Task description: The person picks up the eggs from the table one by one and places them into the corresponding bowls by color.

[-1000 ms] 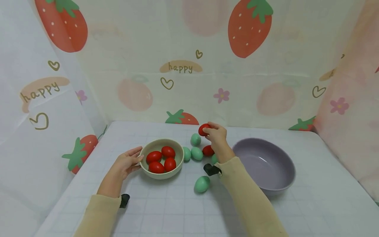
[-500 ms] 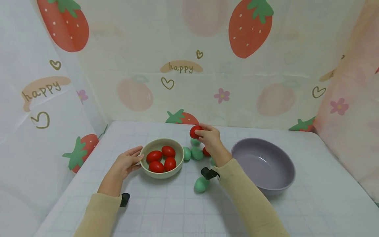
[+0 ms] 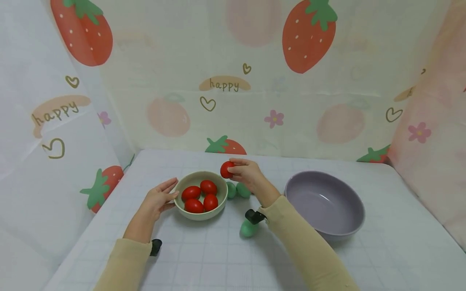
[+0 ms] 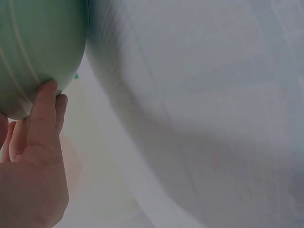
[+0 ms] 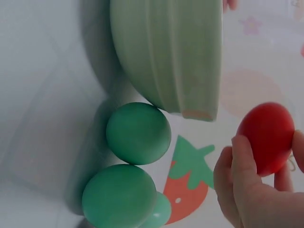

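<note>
My left hand [image 3: 157,200] holds the pale green bowl [image 3: 200,216] at its left side, thumb at the rim and fingers along the outer wall. Several red eggs [image 3: 194,205] lie inside it. Between the thumb and fingers of my right hand [image 3: 249,176] is another red egg [image 3: 226,169], raised by the bowl's right rim. In the right wrist view, that egg [image 5: 267,137] is apart from the bowl wall [image 5: 166,57]. Green eggs [image 5: 138,133] sit on the table right beside the bowl, partly hidden by my right hand in the head view.
A wide purple-grey bowl [image 3: 324,210] with nothing in it stands to the right, behind my right forearm. One green egg [image 3: 249,228] lies nearer me, under the black wrist camera [image 3: 255,216]. A fruit-print cloth [image 3: 233,117] hangs behind the table.
My right hand has carried the red egg leftward and slightly nearer, from above the green eggs to the bowl's right rim. My left hand keeps its hold on the bowl.
</note>
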The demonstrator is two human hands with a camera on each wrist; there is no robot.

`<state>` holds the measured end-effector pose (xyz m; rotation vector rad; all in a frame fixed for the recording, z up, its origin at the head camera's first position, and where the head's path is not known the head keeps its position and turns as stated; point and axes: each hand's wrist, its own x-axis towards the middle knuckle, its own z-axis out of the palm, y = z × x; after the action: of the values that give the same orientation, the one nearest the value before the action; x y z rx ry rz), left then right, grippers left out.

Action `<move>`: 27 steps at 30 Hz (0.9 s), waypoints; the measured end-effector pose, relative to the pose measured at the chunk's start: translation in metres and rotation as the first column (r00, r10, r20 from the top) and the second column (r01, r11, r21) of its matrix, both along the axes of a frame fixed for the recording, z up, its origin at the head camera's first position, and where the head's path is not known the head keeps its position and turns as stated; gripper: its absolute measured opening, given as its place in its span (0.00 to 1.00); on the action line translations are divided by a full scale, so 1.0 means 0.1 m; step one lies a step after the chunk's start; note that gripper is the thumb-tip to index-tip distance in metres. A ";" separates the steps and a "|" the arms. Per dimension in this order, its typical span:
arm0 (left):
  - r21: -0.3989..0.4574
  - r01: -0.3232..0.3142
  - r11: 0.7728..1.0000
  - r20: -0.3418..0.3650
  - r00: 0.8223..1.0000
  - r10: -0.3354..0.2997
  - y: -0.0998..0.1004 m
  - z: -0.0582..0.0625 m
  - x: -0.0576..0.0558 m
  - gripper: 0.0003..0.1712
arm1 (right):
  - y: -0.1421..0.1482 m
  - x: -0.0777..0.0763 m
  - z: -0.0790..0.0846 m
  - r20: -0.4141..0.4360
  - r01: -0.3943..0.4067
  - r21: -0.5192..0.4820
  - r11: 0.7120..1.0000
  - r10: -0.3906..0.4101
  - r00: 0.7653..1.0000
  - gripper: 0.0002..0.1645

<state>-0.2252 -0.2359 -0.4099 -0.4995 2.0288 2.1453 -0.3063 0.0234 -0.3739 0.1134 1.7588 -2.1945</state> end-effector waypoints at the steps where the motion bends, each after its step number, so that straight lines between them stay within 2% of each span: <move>1: -0.001 0.000 1.000 0.000 1.000 0.000 0.00 0.00 0.00 0.35 | -0.01 0.00 0.00 0.000 -0.020 -0.002 1.000 0.020 1.000 0.26; 6: -0.010 0.006 1.000 0.000 1.000 -0.006 -0.01 -0.01 0.01 0.34 | -0.06 0.00 -0.01 -0.022 -0.142 0.032 0.989 0.143 0.989 0.26; 11: -0.012 0.005 1.000 0.011 1.000 -0.005 0.00 0.00 0.01 0.34 | -0.09 0.00 -0.02 -0.035 -0.267 0.095 0.959 0.271 0.962 0.26; 21: -0.008 0.002 1.000 0.021 1.000 -0.002 0.00 0.03 0.02 0.34 | -0.18 -0.02 -0.01 -0.033 -0.402 0.173 0.899 0.413 0.910 0.25; 27: -0.003 0.005 1.000 0.019 1.000 -0.005 0.00 0.03 0.01 0.34 | -0.26 -0.01 -0.07 -0.040 -0.448 0.266 0.854 0.474 0.880 0.23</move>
<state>-0.2247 -0.2362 -0.4071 -0.5128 2.0216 2.1274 -0.3076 -0.0022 -0.3806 -0.3428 1.8732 -1.6567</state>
